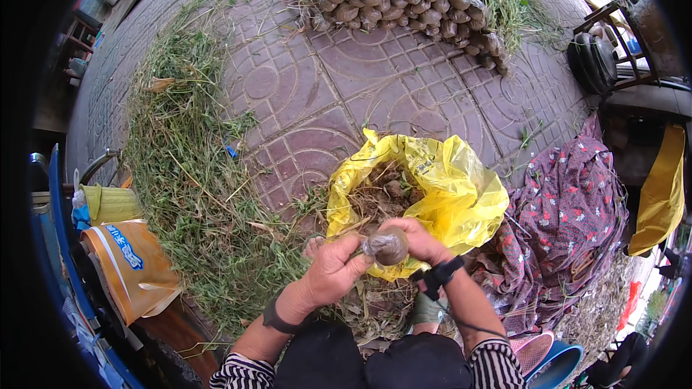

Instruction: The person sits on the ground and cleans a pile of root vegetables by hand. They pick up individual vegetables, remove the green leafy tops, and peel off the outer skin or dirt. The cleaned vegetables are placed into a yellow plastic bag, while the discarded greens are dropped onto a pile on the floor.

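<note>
My left hand [338,269] pinches the gathered neck of a small soil-filled clear plastic bag [392,247]. Around the right side of the same bag curl the fingers of my right hand [423,240]. Both hands are over the near rim of a yellow plastic bag [465,189], which lies open on the paving. Inside it is loose brown soil [386,194] mixed with dry stalks. At the far side, plants with wrapped root balls [378,2] are stacked in a row, their green tops pointing away from me.
A long heap of cut green plants [200,189] lies to the left. On the right is a crumpled flowered cloth [573,216], with a blue basin [557,364] nearer me. An orange bag [130,270] and a yellow-green basket [111,203] stand at far left. A chair [600,48] is at upper right.
</note>
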